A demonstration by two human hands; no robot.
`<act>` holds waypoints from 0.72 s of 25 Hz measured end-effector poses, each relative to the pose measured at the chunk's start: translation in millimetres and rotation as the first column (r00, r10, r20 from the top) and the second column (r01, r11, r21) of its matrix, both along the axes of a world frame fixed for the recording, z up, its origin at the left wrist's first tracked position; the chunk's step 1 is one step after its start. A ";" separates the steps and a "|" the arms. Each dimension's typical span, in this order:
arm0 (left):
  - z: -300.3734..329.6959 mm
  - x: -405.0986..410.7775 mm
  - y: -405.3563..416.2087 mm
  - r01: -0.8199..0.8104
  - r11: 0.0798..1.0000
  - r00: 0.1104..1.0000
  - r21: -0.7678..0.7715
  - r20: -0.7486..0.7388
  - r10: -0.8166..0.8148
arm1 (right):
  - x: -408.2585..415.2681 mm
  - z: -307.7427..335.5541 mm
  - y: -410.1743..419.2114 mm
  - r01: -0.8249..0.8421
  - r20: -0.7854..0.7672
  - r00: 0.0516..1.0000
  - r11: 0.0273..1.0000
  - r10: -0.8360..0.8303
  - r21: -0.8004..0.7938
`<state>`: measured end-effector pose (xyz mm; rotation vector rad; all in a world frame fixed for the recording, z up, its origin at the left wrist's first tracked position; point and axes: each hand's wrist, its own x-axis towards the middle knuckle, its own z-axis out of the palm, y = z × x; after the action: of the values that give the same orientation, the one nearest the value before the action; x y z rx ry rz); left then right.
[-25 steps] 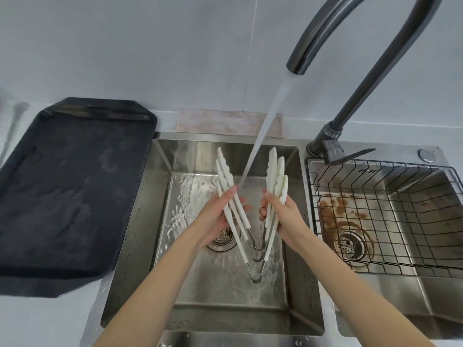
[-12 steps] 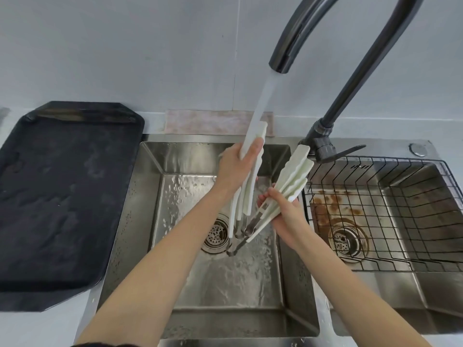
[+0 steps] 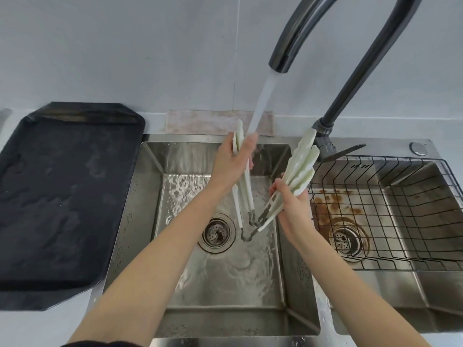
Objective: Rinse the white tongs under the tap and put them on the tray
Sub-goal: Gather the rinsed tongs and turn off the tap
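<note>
Head cam shows the person mid-rinse, so step one of the job isn't done yet. Left hand (image 3: 234,161) has its fingers wrapped round one bunch of white tongs (image 3: 244,182), holding the arms upright with the stream from the tap (image 3: 295,36) landing right on the thumb and the top of that bunch. Right hand (image 3: 292,209) has its fingers curled round the other bunch of arms, which fans out up and to the right, clear of the water. The metal hinge ends hang down together, low over the left sink basin (image 3: 225,284) near the drain (image 3: 217,233). Looks like several pairs held at once, hard to count.

The black tray (image 3: 62,196) sits on the tabletop just left of the sink, wet-looking and nothing on it so far.

Judging from this, the right-hand arms probably need their turn under the stream first. After that the move would be to lift the lot out, let it drip, carry it left over the sink edge and lay it flat on the tray. Slippery wet plastic, so a firm grip matters.
</note>
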<state>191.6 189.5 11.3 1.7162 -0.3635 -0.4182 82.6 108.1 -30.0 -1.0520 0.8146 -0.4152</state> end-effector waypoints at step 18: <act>-38.1 -36.0 44.6 -0.174 0.978 0.906 -0.112 -0.408 0.114 | -2.6 5.9 17.2 -0.077 -0.287 0.953 0.994 0.098 0.083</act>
<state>155.7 234.0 -26.9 1.4591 0.0326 -0.6052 80.0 125.3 -24.1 -1.0926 1.0327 -0.1552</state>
